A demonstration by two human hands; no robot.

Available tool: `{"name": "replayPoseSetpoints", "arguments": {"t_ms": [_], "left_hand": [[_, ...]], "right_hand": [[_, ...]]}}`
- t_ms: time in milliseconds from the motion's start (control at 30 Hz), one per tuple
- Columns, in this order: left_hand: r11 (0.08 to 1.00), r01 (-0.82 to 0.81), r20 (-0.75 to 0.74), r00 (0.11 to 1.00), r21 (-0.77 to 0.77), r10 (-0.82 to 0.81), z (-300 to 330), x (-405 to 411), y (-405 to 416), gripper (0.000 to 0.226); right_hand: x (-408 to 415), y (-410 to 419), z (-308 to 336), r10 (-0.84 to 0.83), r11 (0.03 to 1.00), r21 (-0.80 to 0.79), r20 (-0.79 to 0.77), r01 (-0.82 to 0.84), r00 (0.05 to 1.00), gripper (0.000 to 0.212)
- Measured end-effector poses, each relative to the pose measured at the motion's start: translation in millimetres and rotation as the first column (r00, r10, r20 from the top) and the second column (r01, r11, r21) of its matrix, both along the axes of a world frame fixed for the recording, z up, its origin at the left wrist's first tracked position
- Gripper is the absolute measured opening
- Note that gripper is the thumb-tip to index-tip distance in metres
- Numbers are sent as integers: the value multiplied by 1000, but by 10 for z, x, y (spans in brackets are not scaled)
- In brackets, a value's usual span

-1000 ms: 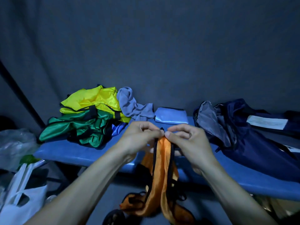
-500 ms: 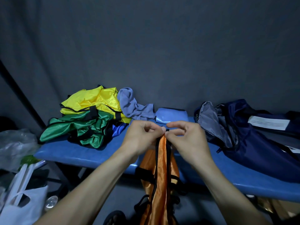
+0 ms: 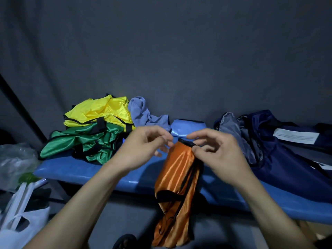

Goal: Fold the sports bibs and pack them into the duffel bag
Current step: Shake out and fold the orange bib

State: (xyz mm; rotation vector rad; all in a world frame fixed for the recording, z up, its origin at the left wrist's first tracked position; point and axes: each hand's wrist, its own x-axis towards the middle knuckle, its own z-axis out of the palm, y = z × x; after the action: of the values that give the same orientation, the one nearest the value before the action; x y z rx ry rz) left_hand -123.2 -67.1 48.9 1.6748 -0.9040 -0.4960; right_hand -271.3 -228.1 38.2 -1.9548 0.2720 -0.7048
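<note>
Head view: right hand (image 3: 218,155) pinches black top edge of orange bib (image 3: 179,169), bib hanging over front of blue bench (image 3: 80,169). Left hand (image 3: 142,150) just beside it, fingers loosely curled, holding nothing. Green bib (image 3: 86,139) and yellow bib (image 3: 100,112) piled unfolded at left. Navy duffel bag (image 3: 280,159) open at right, contents hidden. Early stage, judging by pile.
</note>
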Motion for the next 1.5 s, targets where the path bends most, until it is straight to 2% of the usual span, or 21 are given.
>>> {"name": "replayPoseSetpoints", "arguments": {"t_ms": [33, 100, 167, 267, 400, 533, 600, 667, 733, 800, 900, 967, 1000, 1067, 1167, 1267, 1300, 1333, 1433, 1500], "left_hand": [[999, 1, 105, 995, -43, 4, 13, 77, 60, 16], [990, 102, 188, 979, -93, -83, 52, 140, 163, 15], [971, 219, 237, 953, -99, -191, 73, 96, 206, 18], [958, 268, 349, 911, -100, -219, 86, -14, 191, 28], [954, 295, 371, 893, -50, -256, 67, -68, 140, 34], [940, 338, 383, 864, 36, -325, 15, -132, 80, 15], [928, 365, 310, 877, 71, -368, 25, -132, 98, 9], [884, 432, 257, 847, 180, -466, 51, -116, 141, 18], [824, 448, 377, 738, 347, -560, 70, -97, 207, 29], [837, 329, 585, 603, 436, -542, 75, -78, 265, 36], [944, 115, 857, 397, 308, -328, 125, -48, 331, 31], [984, 30, 949, 261, 178, -179, 149, -34, 325, 24], [990, 5, 965, 222, 141, -138, 163, -38, 311, 24], [990, -30, 967, 217, 140, -131, 182, -61, 289, 31], [971, -107, 949, 261, 212, -178, 173, -96, 288, 34], [924, -56, 818, 486, 379, -307, 143, -80, 315, 41], [917, -21, 787, 522, 398, -330, 128, -74, 317, 39], [926, -7, 799, 508, 378, -322, 114, -73, 308, 33], [980, -12, 906, 383, 198, -178, 127, -91, 275, 18], [989, 39, 929, 337, 145, -150, 149, -108, 254, 19]], "right_hand": [[-38, -31, 52, 80, 996, 40, 41, -81, 996, 33], [-92, -96, 132, 167, 984, 46, 113, -173, 979, 30], [-117, -143, 169, 188, 979, 44, 158, -197, 969, 29], [-135, -166, 183, 206, 977, 12, 167, -211, 964, 30], [-143, -148, 188, 238, 971, -6, 180, -241, 954, 32], [-139, -152, 177, 240, 970, -7, 172, -242, 955, 36], [-136, -178, 151, 214, 976, 1, 175, -217, 961, 34], [-134, -215, 113, 162, 986, 8, 193, -167, 968, 30], [-131, -255, 73, 114, 993, 1, 213, -117, 970, 26], [-137, -300, 30, 80, 997, -11, 223, -80, 972, 26], [-159, -366, -34, 38, 999, -26, 213, -33, 976, 28], [-171, -400, -68, 28, 999, -35, 196, -22, 980, 28], [-177, -414, -83, 32, 999, -32, 186, -26, 982, 29], [-189, -426, -106, 43, 999, -18, 173, -41, 984, 33], [-201, -408, -119, 57, 998, 9, 186, -60, 981, 36], [-205, -376, -109, 33, 999, 16, 223, -38, 974, 31], [-203, -366, -105, 22, 999, 19, 237, -27, 971, 29], [-201, -360, -103, 7, 1000, 16, 249, -11, 968, 28], [-189, -363, -111, -48, 998, -27, 263, 57, 964, 30], [-175, -370, -127, -66, 993, -81, 259, 90, 964, 29]]}}
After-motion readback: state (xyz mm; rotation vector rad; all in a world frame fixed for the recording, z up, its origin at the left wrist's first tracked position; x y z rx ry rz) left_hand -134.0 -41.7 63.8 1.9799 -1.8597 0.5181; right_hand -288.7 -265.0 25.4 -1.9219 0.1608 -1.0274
